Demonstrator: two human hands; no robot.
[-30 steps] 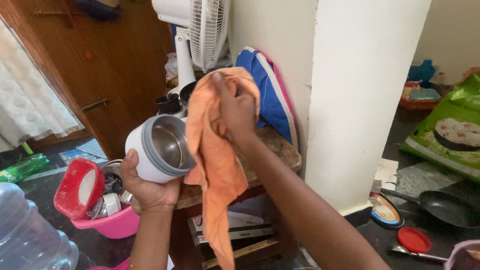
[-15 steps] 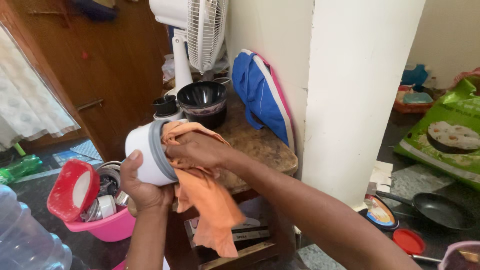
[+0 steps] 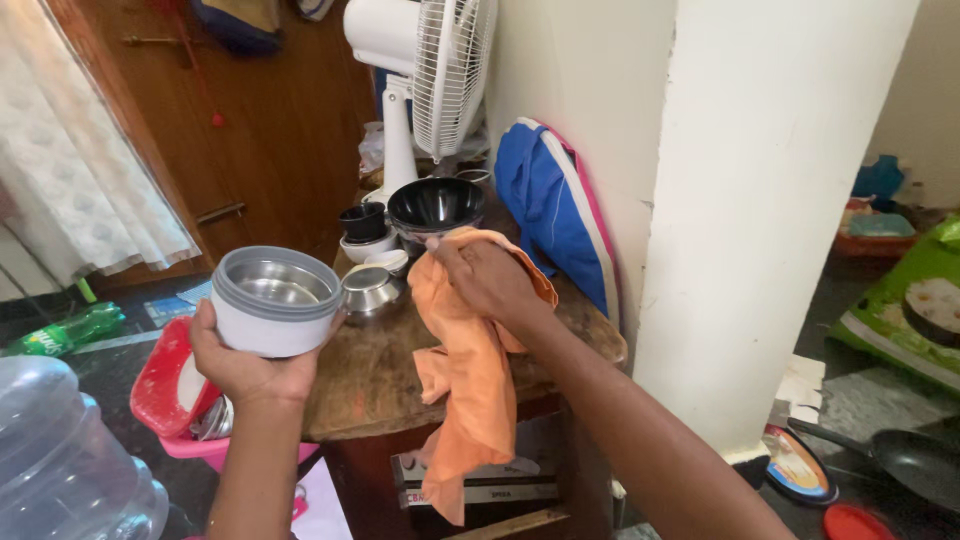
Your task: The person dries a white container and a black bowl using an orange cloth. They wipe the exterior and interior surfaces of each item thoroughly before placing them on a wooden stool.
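- My left hand (image 3: 245,365) cups a white round container (image 3: 276,302) from below and behind, fingers wrapped around its wall, holding it upright above the near left edge of the wooden table (image 3: 385,375).
- That container has a grey rim and a shiny steel lining; I see nothing inside it.
- My right hand (image 3: 487,282) is closed on an orange cloth (image 3: 470,380), bunched in the grip, with the rest hanging down past the table's front edge.
- The cloth and the container are apart, the cloth to the right of it.
- On the table just behind the container sits a small steel bowl (image 3: 369,288), open side up; I cannot tell whether it holds anything.
- Farther back stands a black bowl (image 3: 436,204), wide-mouthed and dark inside, touching or just above my right hand's knuckles.
- Left of it a small black cup (image 3: 362,220) sits in a white dish (image 3: 366,247).
- A white fan (image 3: 440,70) stands at the table's back; a blue bag (image 3: 550,215) leans against the wall beside it.
- Low on the left, a pink tub (image 3: 215,447) holds a red lid (image 3: 160,378) and some steel pieces.
- A clear water jug (image 3: 65,460) sits at bottom left.
- A black pan (image 3: 915,462) lies on the floor at right.
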